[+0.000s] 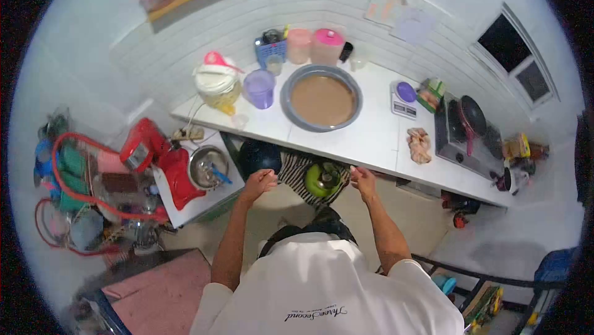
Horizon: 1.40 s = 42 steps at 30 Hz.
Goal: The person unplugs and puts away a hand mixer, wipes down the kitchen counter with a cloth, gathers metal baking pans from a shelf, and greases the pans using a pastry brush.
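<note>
My left hand (262,181) is raised in front of the counter's front edge, its fingers loosely bent and no object visible in them. Level with it on the other side, my right hand (362,181) has its fingers partly stretched out and also appears to hold nothing. Below and between the hands is a rounded green vessel (322,180), perhaps a small gas cylinder, on a black-and-white striped cloth (293,171). Up on the white counter (260,123), beyond both hands, stands a wide grey basin (286,101) of brown liquid (323,101).
A jug-like purple container (258,89), pink-lidded tub (328,47), kitchen scale (404,108), raw-looking meat pieces (419,145) and stove (455,143) with a pan (473,116) line the counter. At left are a red stand mixer (143,143) and metal bowl (207,166).
</note>
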Available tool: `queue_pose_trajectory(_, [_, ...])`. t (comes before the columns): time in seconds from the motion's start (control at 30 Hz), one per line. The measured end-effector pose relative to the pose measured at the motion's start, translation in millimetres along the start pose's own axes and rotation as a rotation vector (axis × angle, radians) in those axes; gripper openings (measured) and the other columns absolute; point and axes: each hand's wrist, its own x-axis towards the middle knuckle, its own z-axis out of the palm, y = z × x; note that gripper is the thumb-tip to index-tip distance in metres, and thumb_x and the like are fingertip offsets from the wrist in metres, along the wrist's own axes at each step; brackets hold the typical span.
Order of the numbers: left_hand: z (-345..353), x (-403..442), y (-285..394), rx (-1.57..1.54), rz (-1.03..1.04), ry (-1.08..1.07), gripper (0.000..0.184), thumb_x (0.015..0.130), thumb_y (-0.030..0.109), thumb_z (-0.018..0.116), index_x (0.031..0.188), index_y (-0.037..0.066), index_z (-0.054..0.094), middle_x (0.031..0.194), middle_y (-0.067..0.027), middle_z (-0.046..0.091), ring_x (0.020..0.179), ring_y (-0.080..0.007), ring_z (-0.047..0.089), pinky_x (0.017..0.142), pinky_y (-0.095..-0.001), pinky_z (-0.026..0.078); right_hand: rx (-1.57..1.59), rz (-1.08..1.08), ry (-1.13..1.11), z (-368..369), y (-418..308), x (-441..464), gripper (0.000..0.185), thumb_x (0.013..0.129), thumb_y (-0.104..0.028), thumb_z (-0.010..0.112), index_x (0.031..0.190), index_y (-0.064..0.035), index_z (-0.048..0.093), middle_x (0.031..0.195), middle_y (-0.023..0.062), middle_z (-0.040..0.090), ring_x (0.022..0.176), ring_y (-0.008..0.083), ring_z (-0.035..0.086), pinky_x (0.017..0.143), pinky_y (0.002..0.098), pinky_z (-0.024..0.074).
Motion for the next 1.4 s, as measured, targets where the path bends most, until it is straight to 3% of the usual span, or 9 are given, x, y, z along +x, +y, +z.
queue_pose_trajectory(0.07, [15, 23, 3, 0.007, 0.032, -0.048, 0.046, 0.102, 0.037, 0.061, 0.137, 0.009, 0.053, 0.125, -0.009, 0.068, 0.098, -0.0188, 0.07, 0.081, -0.0335, 0.057, 0.09, -0.082, 0.111, -26, -4, 3, 0.059, 0.087, -0.043, 0.081, 0.121, 0.0006, 0.061, 0.08, 0.0021, 0.065, 0.068, 0.0108, 0.061, 0.062, 0.0259, 0.0522])
queue_pose_trajectory(0.1, [21, 25, 17, -0.102, 0.117, -0.173, 0.052, 0.103, 0.033, 0.061, 0.138, -0.004, 0.052, 0.121, -0.0131, 0.069, 0.099, -0.0171, 0.067, 0.084, -0.0309, 0.056, -0.014, -0.091, 0.147, -51, 13, 24, 0.066, 0.084, -0.041, 0.084, 0.127, 0.002, 0.06, 0.086, 0.0042, 0.066, 0.072, 0.0124, 0.061, 0.066, 0.0287, 0.0524])
queue_pose_trajectory(0.4, [150, 122, 85, 0.118, -0.005, -0.261, 0.052, 0.105, 0.037, 0.057, 0.14, -0.001, 0.051, 0.121, -0.0084, 0.067, 0.1, -0.0157, 0.064, 0.089, -0.033, 0.053, -0.624, -0.446, 0.727, -203, -27, 121, 0.079, 0.078, -0.034, 0.088, 0.135, 0.0067, 0.052, 0.119, 0.0213, 0.059, 0.107, 0.0324, 0.057, 0.091, 0.0416, 0.0498])
queue_pose_trajectory(0.53, [213, 159, 106, 0.211, 0.074, -0.304, 0.055, 0.103, 0.039, 0.059, 0.139, -0.001, 0.052, 0.119, -0.0097, 0.068, 0.102, -0.0168, 0.065, 0.089, -0.0326, 0.053, -0.844, -0.521, 0.588, -245, -55, 160, 0.064, 0.08, -0.023, 0.081, 0.132, 0.0023, 0.054, 0.122, 0.0246, 0.056, 0.115, 0.0424, 0.054, 0.095, 0.0467, 0.049])
queue_pose_trajectory(0.67, [266, 182, 140, 0.339, 0.076, -0.279, 0.046, 0.105, 0.037, 0.056, 0.132, 0.0, 0.057, 0.119, -0.0122, 0.069, 0.103, -0.0209, 0.068, 0.091, -0.0366, 0.055, -0.834, -0.264, 0.468, -265, -52, 194, 0.044, 0.082, -0.023, 0.074, 0.121, -0.0075, 0.06, 0.114, 0.017, 0.061, 0.108, 0.0388, 0.06, 0.09, 0.0464, 0.0505])
queue_pose_trajectory(0.8, [293, 203, 145, 0.265, 0.068, -0.269, 0.048, 0.105, 0.037, 0.056, 0.136, 0.0, 0.056, 0.12, -0.0122, 0.069, 0.105, -0.0209, 0.068, 0.091, -0.0361, 0.054, -0.939, -0.358, 0.383, -275, -55, 212, 0.026, 0.086, -0.023, 0.071, 0.108, -0.0094, 0.067, 0.107, 0.0125, 0.068, 0.098, 0.0352, 0.067, 0.081, 0.0481, 0.0533])
queue_pose_trajectory(0.97, [321, 220, 168, 0.324, 0.053, -0.331, 0.052, 0.105, 0.039, 0.056, 0.139, -0.001, 0.053, 0.125, -0.0127, 0.067, 0.107, -0.0216, 0.067, 0.093, -0.0349, 0.053, -0.886, -0.631, 0.402, -293, -32, 223, 0.026, 0.087, -0.027, 0.069, 0.108, -0.011, 0.069, 0.099, 0.0106, 0.073, 0.086, 0.033, 0.07, 0.076, 0.0448, 0.0561])
queue_pose_trajectory(1.27, [357, 273, 189, 0.29, 0.173, -0.448, 0.049, 0.102, 0.03, 0.063, 0.137, -0.003, 0.055, 0.117, -0.0106, 0.069, 0.102, -0.0183, 0.066, 0.088, -0.0319, 0.053, -1.088, -0.386, 0.115, -306, -73, 218, 0.033, 0.088, -0.032, 0.069, 0.101, -0.0018, 0.066, 0.094, 0.02, 0.07, 0.085, 0.0421, 0.069, 0.071, 0.0508, 0.0549])
queue_pose_trajectory(1.4, [354, 275, 208, 0.376, 0.121, -0.418, 0.05, 0.103, 0.031, 0.06, 0.139, -0.003, 0.053, 0.122, -0.0116, 0.067, 0.105, -0.0192, 0.066, 0.091, -0.0328, 0.053, -1.15, -0.221, 0.085, -287, -147, 217, 0.049, 0.088, -0.038, 0.071, 0.12, -0.0014, 0.063, 0.104, 0.0218, 0.067, 0.099, 0.0399, 0.066, 0.082, 0.0518, 0.0529])
